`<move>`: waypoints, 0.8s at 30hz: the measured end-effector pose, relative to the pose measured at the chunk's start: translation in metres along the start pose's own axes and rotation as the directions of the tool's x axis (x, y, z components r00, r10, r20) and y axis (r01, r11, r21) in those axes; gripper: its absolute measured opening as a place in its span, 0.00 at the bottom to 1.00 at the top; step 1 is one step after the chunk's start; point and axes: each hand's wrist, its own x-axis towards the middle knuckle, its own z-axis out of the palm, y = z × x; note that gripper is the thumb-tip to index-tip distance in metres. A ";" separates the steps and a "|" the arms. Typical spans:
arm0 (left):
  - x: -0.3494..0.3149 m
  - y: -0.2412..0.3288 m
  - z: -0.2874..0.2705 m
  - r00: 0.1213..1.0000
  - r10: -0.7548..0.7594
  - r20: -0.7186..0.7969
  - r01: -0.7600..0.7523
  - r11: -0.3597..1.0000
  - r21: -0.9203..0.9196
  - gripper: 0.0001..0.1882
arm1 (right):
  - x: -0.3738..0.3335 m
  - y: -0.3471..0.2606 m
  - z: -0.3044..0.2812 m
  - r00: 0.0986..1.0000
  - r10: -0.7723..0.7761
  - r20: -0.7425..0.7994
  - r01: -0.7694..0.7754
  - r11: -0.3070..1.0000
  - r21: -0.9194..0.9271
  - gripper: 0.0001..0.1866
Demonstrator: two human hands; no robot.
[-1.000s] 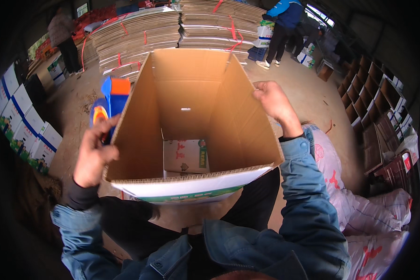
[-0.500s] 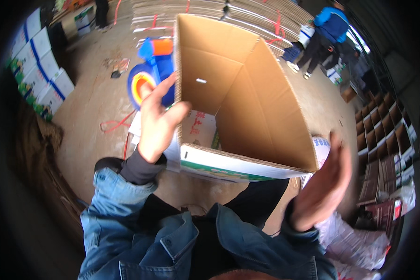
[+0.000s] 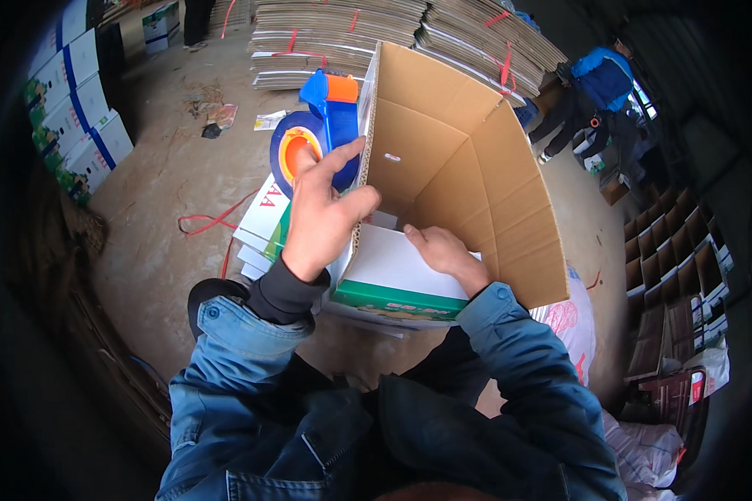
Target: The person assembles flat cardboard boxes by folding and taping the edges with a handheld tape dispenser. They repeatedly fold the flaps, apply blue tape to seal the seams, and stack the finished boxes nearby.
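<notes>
Two stacks of flattened brown cardboard (image 3: 334,37) stood beyond an open, white-and-green cardboard box (image 3: 501,188) before the person's dark-trousered legs (image 3: 447,361). Beside its left wall, a blue plastic tape dispenser (image 3: 340,129) was held by the left hand (image 3: 322,213), hooked into its orange hub (image 3: 287,155). Apart, the right hand (image 3: 447,253) lay on the white near flap (image 3: 388,263), grip unclear.

Pretty grubby brown floor (image 3: 159,234), honestly: a loose red strap (image 3: 199,224), some dark scrap (image 3: 211,131), a stack of flat cardboard (image 3: 334,37), white boxes (image 3: 92,104) piled up on the left.
</notes>
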 end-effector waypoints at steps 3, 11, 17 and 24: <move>0.007 -0.004 -0.007 0.999 -0.002 -0.048 -0.001 0.998 -0.057 0.35 | 0.015 -0.015 -0.027 0.887 -0.049 -0.458 0.082 0.995 0.051 0.34; -0.001 -0.006 -0.012 0.988 0.148 -0.032 -0.141 0.977 0.163 0.35 | 0.146 -0.104 -0.174 0.604 -0.208 -0.769 0.331 0.944 0.004 0.44; -0.002 -0.006 -0.020 0.997 0.076 -0.005 -0.076 0.994 0.083 0.37 | 0.190 -0.046 -0.163 0.557 -0.268 -0.786 0.039 0.954 -0.297 0.35; 0.020 -0.014 -0.012 0.996 -0.082 -0.019 0.078 0.983 -0.164 0.34 | 0.135 -0.025 -0.043 0.712 -0.056 -0.700 0.155 0.985 0.079 0.21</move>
